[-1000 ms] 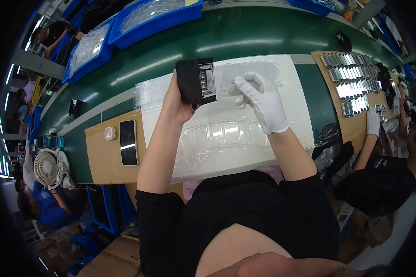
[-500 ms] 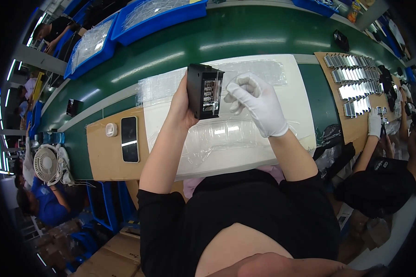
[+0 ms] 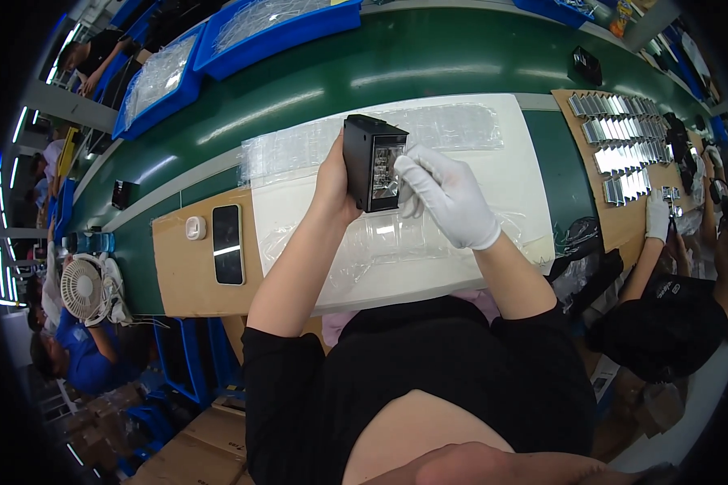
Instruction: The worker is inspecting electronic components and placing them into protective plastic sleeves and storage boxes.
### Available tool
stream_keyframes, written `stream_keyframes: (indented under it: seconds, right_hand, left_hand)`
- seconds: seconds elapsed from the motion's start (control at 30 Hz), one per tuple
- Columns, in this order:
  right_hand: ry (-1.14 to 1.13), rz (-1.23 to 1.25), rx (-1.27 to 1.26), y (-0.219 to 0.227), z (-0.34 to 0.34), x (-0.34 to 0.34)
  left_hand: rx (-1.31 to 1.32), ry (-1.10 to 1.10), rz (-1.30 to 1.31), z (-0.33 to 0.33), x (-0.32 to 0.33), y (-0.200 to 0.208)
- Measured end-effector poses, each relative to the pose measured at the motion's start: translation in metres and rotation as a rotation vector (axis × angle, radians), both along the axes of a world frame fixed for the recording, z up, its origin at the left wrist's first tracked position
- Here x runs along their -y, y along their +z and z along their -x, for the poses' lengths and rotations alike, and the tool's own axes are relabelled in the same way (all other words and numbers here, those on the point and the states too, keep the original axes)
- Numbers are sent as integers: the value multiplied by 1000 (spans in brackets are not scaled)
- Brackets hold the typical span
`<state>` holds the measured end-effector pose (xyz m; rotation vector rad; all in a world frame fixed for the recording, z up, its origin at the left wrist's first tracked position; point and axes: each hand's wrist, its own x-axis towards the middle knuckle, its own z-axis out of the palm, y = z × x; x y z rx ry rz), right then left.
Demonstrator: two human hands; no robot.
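Note:
My bare left hand [image 3: 332, 184] is wrapped round the left side of a black rectangular housing [image 3: 357, 166], holding it upright above the white work surface [image 3: 501, 178]. The housing has a framed opening on its right face, with shiny clear or silvery parts [image 3: 387, 171] inside. My right hand [image 3: 455, 204], in a white glove, is closed with its fingertips at the right edge of that opening. Whatever is between those fingertips is hidden or too small to name. Beneath my hands lie clear plastic trays or film [image 3: 380, 238].
At left, a phone [image 3: 228, 244] and a small white case [image 3: 195, 227] lie on cardboard [image 3: 174, 271]. Blue bins [image 3: 287, 32] of clear pieces line the far side. Rows of silvery metal parts [image 3: 619, 133] stand at right, beside a co-worker's gloved hand [image 3: 657, 216].
The housing and my left hand have shifted slightly right, and the opening has turned more toward me. My right fingertips have gone from beside the housing to the opening's edge.

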<state>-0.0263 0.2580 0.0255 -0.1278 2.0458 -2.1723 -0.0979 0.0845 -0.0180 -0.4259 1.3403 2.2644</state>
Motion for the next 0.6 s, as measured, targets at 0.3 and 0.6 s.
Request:
stream_keyframes:
  seconds: [0.3, 0.6]
  right_hand:
    - [-461, -730, -632, -21, -6, 30]
    - [-542, -767, -782, -21, -9, 38]
  left_hand:
    - [-52, 273, -162, -10, -34, 9]
    - [-94, 240, -629, -10, -33, -38]
